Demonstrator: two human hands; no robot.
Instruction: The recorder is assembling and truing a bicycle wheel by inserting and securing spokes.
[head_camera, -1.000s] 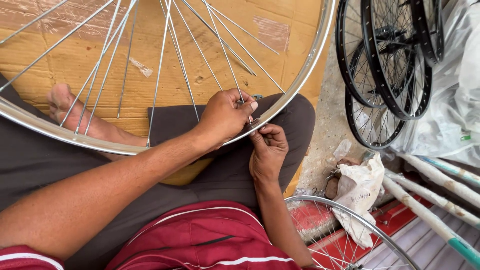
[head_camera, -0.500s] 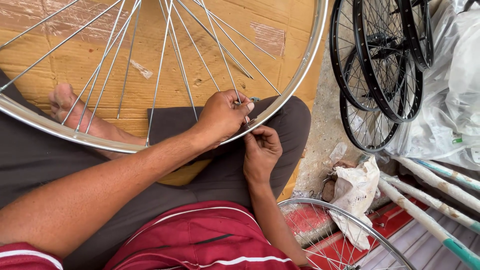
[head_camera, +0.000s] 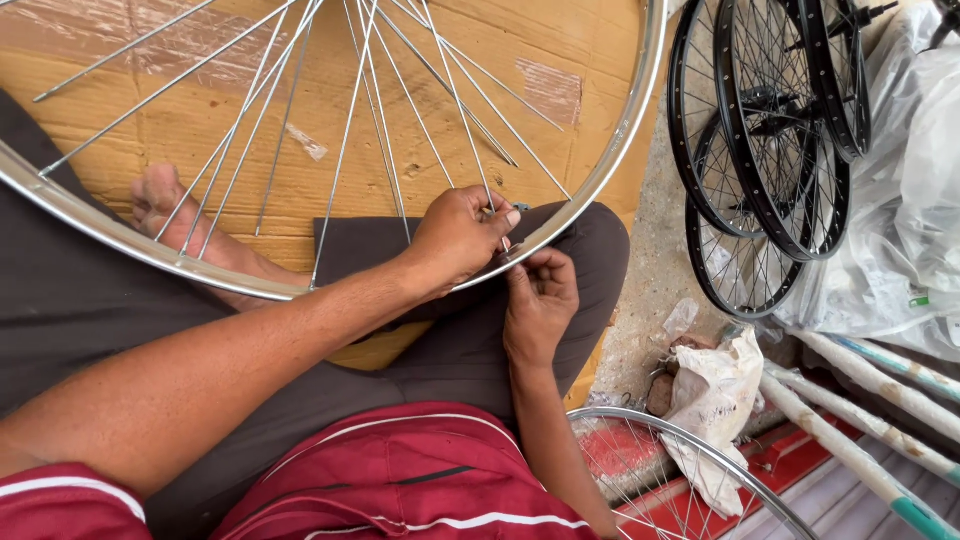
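A silver bicycle wheel rim (head_camera: 622, 150) with thin loose spokes (head_camera: 452, 105) lies across my lap. My left hand (head_camera: 455, 240) rests on the rim's near edge, its fingers pinched on the end of one spoke where it meets the rim. Just below the rim, my right hand (head_camera: 540, 305) holds its fingertips closed against the rim's underside at the same spot. What they pinch is too small to see. My legs in dark trousers are crossed under the wheel, and a bare foot (head_camera: 165, 215) shows through the spokes.
Flattened cardboard (head_camera: 560, 60) covers the floor beneath the wheel. Black spoked wheels (head_camera: 780, 150) lean at the upper right against clear plastic sheeting (head_camera: 910, 200). A crumpled white bag (head_camera: 715, 400), another silver rim (head_camera: 690, 450) and wrapped tubes (head_camera: 860, 400) lie at the lower right.
Both hands stay at the same spot on the rim. My right hand has crept slightly closer to the rim, and the view has drifted a little.
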